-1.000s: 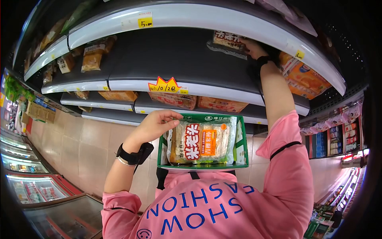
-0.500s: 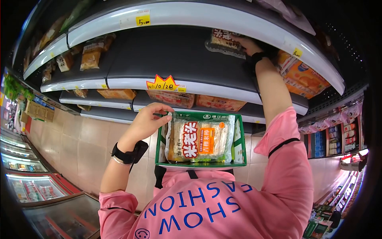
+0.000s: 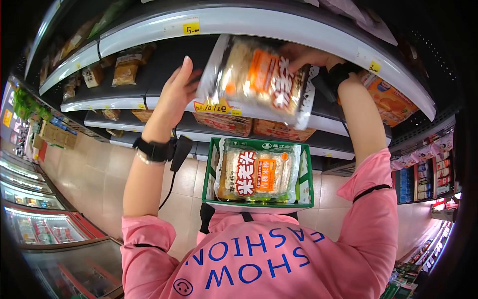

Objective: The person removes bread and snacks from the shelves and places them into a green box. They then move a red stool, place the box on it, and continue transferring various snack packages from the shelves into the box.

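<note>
My right hand (image 3: pixel 303 56) grips the top edge of a clear food packet (image 3: pixel 259 79) with orange and red print, held in the air in front of the dark shelf (image 3: pixel 164 65). My left hand (image 3: pixel 177 92) is raised beside the packet's left edge, fingers spread, close to it; contact is unclear. Below, a green box (image 3: pixel 304 174) hangs at my chest and holds another packet (image 3: pixel 256 172) of the same kind. Both wrists carry black bands.
Tiered shelves with yellow price tags (image 3: pixel 191 28) hold other packets: brown ones (image 3: pixel 124 70) at left, orange ones (image 3: pixel 391 102) at right, more on the lower shelf (image 3: pixel 224 124). Freezer chests (image 3: pixel 35 219) line the tiled aisle at lower left.
My right hand has pulled the packet off the shelf and out toward me. My left hand has left the green box's rim and risen beside the packet.
</note>
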Demonstrator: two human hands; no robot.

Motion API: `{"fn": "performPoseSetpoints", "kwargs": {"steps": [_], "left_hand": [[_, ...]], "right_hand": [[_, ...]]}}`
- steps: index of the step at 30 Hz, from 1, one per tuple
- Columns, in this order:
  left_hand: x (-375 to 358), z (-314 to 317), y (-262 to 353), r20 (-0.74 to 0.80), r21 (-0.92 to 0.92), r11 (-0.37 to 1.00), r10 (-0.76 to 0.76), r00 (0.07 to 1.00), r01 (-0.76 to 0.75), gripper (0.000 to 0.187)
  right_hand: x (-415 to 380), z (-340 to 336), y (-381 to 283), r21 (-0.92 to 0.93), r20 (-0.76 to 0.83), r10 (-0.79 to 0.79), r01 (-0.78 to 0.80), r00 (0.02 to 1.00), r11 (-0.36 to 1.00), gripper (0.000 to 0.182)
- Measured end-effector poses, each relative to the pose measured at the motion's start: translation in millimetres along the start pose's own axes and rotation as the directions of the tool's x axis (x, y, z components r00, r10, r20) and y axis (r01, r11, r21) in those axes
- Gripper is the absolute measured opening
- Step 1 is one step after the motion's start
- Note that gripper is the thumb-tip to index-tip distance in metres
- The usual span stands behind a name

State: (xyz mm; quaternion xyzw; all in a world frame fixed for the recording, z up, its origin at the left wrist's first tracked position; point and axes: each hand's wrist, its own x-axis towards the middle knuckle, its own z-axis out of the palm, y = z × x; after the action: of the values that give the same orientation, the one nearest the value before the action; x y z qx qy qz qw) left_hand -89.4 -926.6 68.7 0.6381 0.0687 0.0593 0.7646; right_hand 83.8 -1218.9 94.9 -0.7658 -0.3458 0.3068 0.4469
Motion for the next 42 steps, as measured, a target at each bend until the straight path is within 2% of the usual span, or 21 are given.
{"fn": "performPoseSetpoints", "kwargs": {"steps": [1,3,7,10,13,15,17,19,21,22,23,24,25,31,33,35,37,39,40,41,42], "left_hand": [[6,-4,1,-0.002,0.005,1.000,0.002,1.000,-0.002,0.064],[11,-6,4,0.394,0.018,0.956,-0.275,0.877,0.292,0.061],[13,19,-4,0.467,0.322,0.945,-0.204,0.860,0.050,0.036],[19,25,-6,0.377,0.336,0.940,-0.191,0.906,0.059,0.032],[29,23,-20,0.283,0.266,0.957,-0.195,0.939,0.119,0.030],[37,18,-28,0.251,0.149,0.973,-0.211,0.945,0.177,0.029],[45,16,-33,0.219,0.026,0.972,-0.232,0.948,0.232,0.028],[51,17,-35,0.132,-0.292,0.915,-0.250,0.959,0.279,0.027],[53,22,-38,0.139,-0.344,0.906,-0.210,0.968,0.246,0.029],[52,30,-37,0.141,-0.400,0.886,-0.194,0.971,0.235,0.028],[52,37,-35,0.141,-0.453,0.864,-0.172,0.975,0.218,0.028],[55,43,-34,0.191,-0.495,0.825,-0.203,0.960,0.273,0.029],[53,52,-38,0.134,-0.516,0.825,-0.186,0.973,0.229,0.029],[48,76,-55,0.187,-0.590,0.775,-0.140,0.972,0.226,0.029],[42,76,-56,0.263,-0.535,0.809,-0.117,0.958,0.245,0.028],[32,70,-52,0.268,-0.466,0.843,-0.155,0.951,0.269,0.031],[11,66,-42,0.272,-0.275,0.899,-0.267,0.925,0.340,0.037],[-4,54,-36,0.308,-0.165,0.930,-0.267,0.913,0.328,0.045],[-11,49,-32,0.396,-0.022,0.957,-0.257,0.881,0.289,0.046],[-19,42,-31,0.480,0.116,0.966,-0.256,0.839,0.229,0.046],[-26,29,-38,0.567,0.238,0.957,-0.274,0.777,0.164,0.042]], "right_hand": [[3,4,-5,-0.202,0.112,0.027,-0.004,0.993,0.979,0.074],[11,18,-13,-0.224,0.211,0.039,0.009,0.977,0.975,0.077],[19,34,-16,-0.177,0.392,0.000,0.076,0.920,0.981,0.073],[14,34,-15,-0.226,0.301,0.010,0.062,0.954,0.972,0.069],[5,39,-10,-0.409,0.048,-0.039,0.055,0.998,0.911,0.064],[-2,46,0,-0.715,-0.303,-0.500,0.153,0.811,0.682,0.060],[-11,50,2,-0.766,-0.361,-0.516,0.069,0.777,0.639,0.059],[-17,54,1,-0.649,-0.660,-0.384,-0.233,0.646,0.724,0.063],[-8,57,23,-0.610,-0.684,-0.408,-0.167,0.605,0.774,0.067],[-4,64,29,-0.273,-0.754,-0.174,-0.061,0.633,0.960,0.068],[-2,70,28,0.113,-0.728,0.061,0.031,0.683,0.993,0.068],[-3,76,22,0.387,-0.590,0.216,0.038,0.778,0.921,0.069],[-2,79,23,0.536,-0.487,0.204,0.106,0.849,0.838,0.068],[14,81,29,0.649,-0.548,0.212,0.252,0.809,0.717,0.046],[18,59,46,0.688,-0.470,0.255,0.170,0.845,0.705,0.040],[15,51,46,0.760,-0.472,0.140,0.321,0.871,0.565,0.033],[25,19,75,0.721,-0.500,0.058,0.379,0.864,0.581,0.032],[22,-12,92,0.514,-0.636,0.064,0.361,0.769,0.778,0.035],[5,-59,149,0.513,-0.635,0.065,0.358,0.769,0.780,0.035],[8,-98,192,0.070,-0.792,-0.086,0.230,0.605,0.971,0.036],[47,-123,209,-0.369,-0.828,-0.321,-0.016,0.459,0.929,0.037]]}}
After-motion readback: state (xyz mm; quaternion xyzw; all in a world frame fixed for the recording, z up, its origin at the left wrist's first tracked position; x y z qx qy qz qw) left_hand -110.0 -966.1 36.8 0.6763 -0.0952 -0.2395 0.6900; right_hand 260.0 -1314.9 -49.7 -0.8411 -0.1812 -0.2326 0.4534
